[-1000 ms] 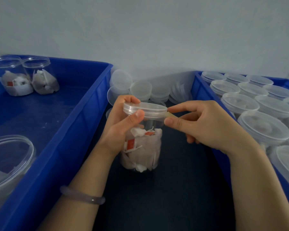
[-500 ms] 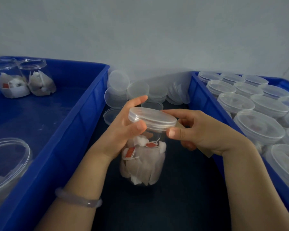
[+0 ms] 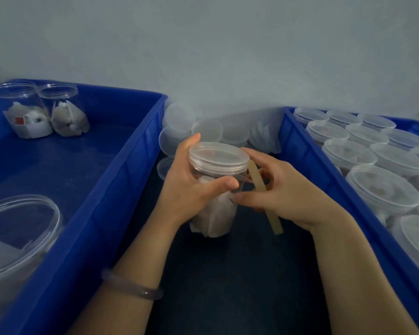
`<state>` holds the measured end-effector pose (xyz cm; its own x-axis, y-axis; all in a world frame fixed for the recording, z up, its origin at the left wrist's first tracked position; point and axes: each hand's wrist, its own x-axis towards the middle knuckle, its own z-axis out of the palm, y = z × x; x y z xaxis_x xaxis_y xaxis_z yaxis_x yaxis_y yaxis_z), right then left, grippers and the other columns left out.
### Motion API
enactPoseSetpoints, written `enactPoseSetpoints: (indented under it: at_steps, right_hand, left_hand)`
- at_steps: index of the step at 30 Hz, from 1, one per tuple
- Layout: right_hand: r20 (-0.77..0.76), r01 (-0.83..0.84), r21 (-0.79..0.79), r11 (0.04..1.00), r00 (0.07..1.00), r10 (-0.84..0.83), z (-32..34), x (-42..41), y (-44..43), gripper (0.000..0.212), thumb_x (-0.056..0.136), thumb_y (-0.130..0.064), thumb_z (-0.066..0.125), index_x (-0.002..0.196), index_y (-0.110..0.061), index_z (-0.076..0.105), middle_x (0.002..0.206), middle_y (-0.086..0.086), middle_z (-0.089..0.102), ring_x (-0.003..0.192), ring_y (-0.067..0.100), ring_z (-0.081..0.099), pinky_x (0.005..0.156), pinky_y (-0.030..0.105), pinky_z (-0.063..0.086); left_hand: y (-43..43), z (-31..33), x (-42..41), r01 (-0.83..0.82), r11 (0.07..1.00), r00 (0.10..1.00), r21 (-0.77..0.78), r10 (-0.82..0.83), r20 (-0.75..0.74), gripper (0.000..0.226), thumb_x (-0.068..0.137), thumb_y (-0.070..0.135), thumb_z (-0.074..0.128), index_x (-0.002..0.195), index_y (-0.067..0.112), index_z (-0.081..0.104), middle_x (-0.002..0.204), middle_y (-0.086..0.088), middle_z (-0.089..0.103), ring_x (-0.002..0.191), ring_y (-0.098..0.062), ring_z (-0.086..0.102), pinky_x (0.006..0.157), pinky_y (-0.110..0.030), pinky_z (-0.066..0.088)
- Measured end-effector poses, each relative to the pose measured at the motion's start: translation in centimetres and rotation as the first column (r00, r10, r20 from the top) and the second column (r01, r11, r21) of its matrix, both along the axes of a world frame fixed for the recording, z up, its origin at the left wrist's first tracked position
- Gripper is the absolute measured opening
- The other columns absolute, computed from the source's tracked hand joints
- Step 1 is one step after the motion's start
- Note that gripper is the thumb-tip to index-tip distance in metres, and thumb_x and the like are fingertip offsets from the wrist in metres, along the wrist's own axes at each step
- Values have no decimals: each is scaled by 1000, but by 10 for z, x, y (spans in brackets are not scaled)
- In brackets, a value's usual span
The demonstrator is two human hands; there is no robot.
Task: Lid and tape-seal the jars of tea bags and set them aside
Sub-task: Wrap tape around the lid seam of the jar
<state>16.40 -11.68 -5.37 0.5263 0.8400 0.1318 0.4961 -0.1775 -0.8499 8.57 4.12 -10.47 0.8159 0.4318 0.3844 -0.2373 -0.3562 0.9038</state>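
A clear plastic jar (image 3: 214,221) filled with tea bags stands tilted on the dark table between two blue bins, with a clear lid (image 3: 218,157) on top. My left hand (image 3: 191,184) grips the jar's upper body, thumb across the front. My right hand (image 3: 283,192) is against the jar's right side and holds a strip of tan tape (image 3: 264,197) that runs from the lid's edge down past my palm.
The left blue bin (image 3: 121,189) holds two lidded jars of tea bags (image 3: 41,112) at the back and another jar (image 3: 15,238) near me. The right blue bin (image 3: 307,151) is packed with several lidded jars (image 3: 373,170). Loose clear lids (image 3: 179,131) lie behind the jar.
The jar tipped toward me and came nearer. My right hand moved from the lid's rim down the jar's side, and the tape strip now hangs lower from the lid.
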Motion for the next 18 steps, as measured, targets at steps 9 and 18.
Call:
enactPoseSetpoints:
  at_steps: [9, 18]
  right_hand:
    - [-4, 121, -98, 988, 992, -122, 9, -4, -8, 56, 48, -73, 59, 102, -63, 49, 67, -5, 71, 45, 4, 54, 48, 16, 48]
    - [14, 247, -40, 968, 969, -247, 14, -5, -11, 81, 48, -69, 62, 123, -40, 56, 69, -7, 72, 43, 5, 52, 45, 15, 45]
  left_hand:
    - [11, 0, 0, 36, 972, 999, -234, -39, -6, 67, 50, 53, 87, 107, 26, 61, 92, 14, 72, 89, 3, 67, 68, -11, 50]
    - [8, 8, -5, 202, 942, 979, -267, -205, 14, 88, 40, 77, 76, 106, 22, 64, 95, 4, 74, 91, -12, 70, 78, -26, 54]
